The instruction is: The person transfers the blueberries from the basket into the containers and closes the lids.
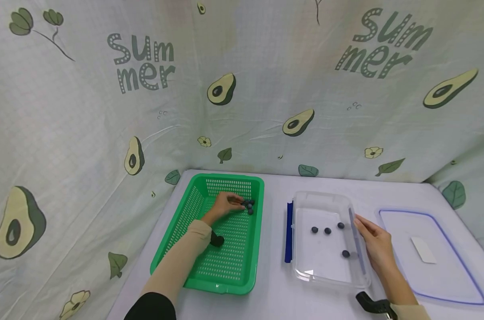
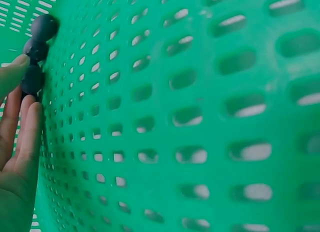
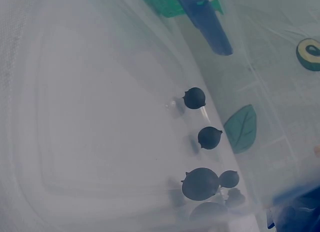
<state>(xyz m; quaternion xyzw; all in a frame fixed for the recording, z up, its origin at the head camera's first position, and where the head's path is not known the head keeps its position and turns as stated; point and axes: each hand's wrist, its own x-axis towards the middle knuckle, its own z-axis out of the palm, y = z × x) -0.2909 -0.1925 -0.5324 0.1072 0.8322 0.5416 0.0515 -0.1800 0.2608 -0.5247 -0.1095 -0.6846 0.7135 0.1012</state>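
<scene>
My left hand (image 1: 226, 204) reaches into the green perforated basket (image 1: 259, 231) near its far right corner. In the left wrist view its thumb and fingers (image 2: 31, 127) pinch a blueberry (image 2: 33, 79), and other dark blueberries (image 2: 44, 28) lie just beyond, against the basket wall. My right hand (image 1: 374, 242) holds the right wall of a clear plastic container (image 1: 322, 278). Several blueberries (image 1: 327, 231) rest apart on the container's floor. Seen from the right wrist, a large blueberry (image 3: 200, 184) shows little crown points; the right hand itself is out of that view.
Along the container's left side hangs a blue locking flap (image 1: 289, 232). A clear lid with a blue rim (image 1: 431, 216) lies flat at the right, a white rectangle (image 1: 423, 250) on it. White cloth (image 1: 275, 266) covers the table; a printed curtain (image 1: 258, 53) stands behind.
</scene>
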